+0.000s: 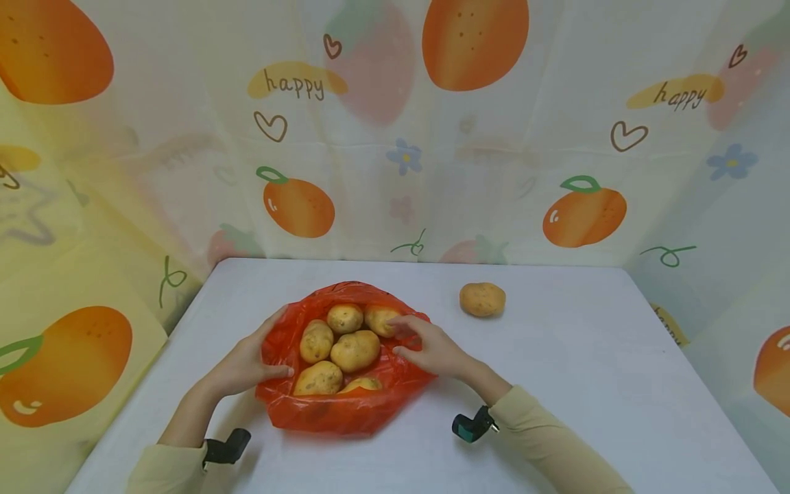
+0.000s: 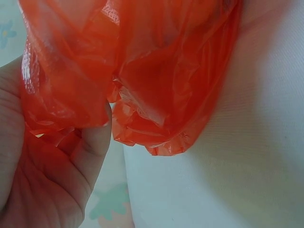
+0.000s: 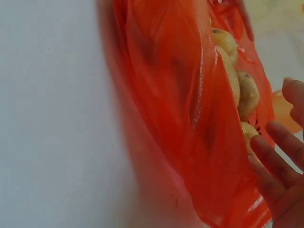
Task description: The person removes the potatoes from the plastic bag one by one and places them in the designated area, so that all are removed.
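Note:
A red plastic bag (image 1: 330,415) lies on the table with its mouth spread wide, and several potatoes (image 1: 355,351) show inside. At the bag's left rim my left hand (image 1: 241,363) grips the film, thumb inside the mouth. Close up in the left wrist view, the red bag (image 2: 156,85) bunches between thumb and fingers. My right hand (image 1: 441,348) is at the right rim, its fingers reaching over the opening close to a potato (image 1: 378,320). In the right wrist view its fingers (image 3: 273,159) are spread and loosely extended beside the bag (image 3: 180,95), pinching nothing visible.
One loose potato (image 1: 483,300) lies on the white table (image 1: 555,357) behind and to the right of the bag. A fruit-patterned cloth (image 1: 401,137) hangs behind the table and along its sides. Each wrist carries a small black camera (image 1: 227,447).

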Available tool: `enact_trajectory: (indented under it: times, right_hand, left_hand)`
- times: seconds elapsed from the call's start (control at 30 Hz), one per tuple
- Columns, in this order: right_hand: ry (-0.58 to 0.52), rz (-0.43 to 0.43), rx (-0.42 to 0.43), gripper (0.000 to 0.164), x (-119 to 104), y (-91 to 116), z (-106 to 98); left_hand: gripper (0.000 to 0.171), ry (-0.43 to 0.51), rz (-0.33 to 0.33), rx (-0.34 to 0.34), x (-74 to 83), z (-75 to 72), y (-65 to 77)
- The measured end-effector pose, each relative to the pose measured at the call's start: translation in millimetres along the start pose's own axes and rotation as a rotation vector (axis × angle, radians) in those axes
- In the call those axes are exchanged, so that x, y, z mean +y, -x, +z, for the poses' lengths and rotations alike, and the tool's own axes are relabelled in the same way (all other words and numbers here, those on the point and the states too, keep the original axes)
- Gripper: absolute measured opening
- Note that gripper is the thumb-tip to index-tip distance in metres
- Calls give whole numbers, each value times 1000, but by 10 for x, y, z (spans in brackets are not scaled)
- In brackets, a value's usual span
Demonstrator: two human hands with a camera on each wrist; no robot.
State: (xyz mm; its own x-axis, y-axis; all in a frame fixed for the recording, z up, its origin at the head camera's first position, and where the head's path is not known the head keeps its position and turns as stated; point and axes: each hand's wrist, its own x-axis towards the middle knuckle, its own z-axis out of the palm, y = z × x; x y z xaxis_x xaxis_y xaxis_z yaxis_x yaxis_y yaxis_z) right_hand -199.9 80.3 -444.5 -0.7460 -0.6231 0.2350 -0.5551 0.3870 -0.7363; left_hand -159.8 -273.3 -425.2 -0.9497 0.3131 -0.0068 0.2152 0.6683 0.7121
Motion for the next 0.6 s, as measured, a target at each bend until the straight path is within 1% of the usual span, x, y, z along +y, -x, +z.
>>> enact_trajectory:
  times: [0.2, 0.27, 0.47, 0.6]
  right_hand:
    - [12, -24, -96, 41, -57, -34, 71]
    - [34, -27, -125, 39, -84, -48, 92]
    - [74, -23, -192, 35, -180, -74, 134]
    - [90, -25, -232, 33, -196, -84, 173]
  left_hand:
    - [105, 6, 4, -3, 3, 2, -12]
    - [105, 5, 1, -4, 6, 2, -12]
    - [104, 4, -11, -4, 16, 4, -11]
    - [104, 1, -16, -4, 10, 9, -12]
